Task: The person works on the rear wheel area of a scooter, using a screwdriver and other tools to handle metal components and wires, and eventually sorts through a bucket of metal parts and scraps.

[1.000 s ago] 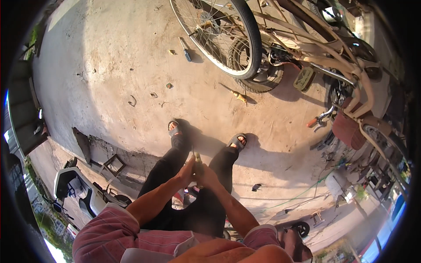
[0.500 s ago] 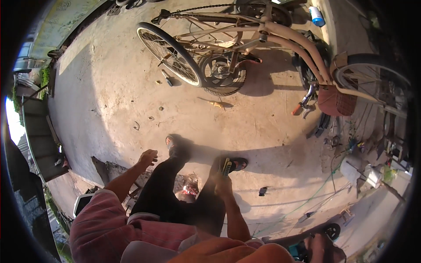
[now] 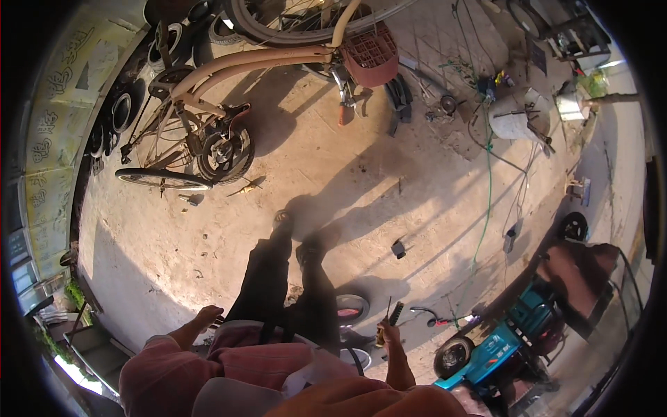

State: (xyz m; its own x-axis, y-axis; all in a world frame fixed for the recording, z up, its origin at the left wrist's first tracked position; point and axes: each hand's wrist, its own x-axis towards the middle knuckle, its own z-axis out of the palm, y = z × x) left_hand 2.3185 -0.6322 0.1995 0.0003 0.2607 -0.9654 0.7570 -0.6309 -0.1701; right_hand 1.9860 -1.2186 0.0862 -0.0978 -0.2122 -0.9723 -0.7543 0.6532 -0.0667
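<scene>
My right hand (image 3: 389, 335) grips hand tools (image 3: 393, 316), one with a dark handle and one with a thin shaft, pointing up. My left hand (image 3: 208, 316) hangs at the lower left with its fingers loosely bent and apart, holding nothing visible. Beside my right hand lie a tire (image 3: 353, 308) and a white round rim or container (image 3: 358, 358), partly hidden by my body. My legs in dark trousers are below my chest, feet on the concrete floor.
A beige bicycle (image 3: 257, 55) with a red basket (image 3: 368, 55) lies at the top, near stacked tires (image 3: 122, 112). At right are a white bucket (image 3: 517, 115), cables and a green hose. A teal tricycle (image 3: 507, 344) stands lower right. A small black object (image 3: 398, 249) lies ahead.
My hands have parted, the tool now in my right hand alone. The view has swung right, shifting the bicycle up and left and bringing the teal tricycle into fuller sight.
</scene>
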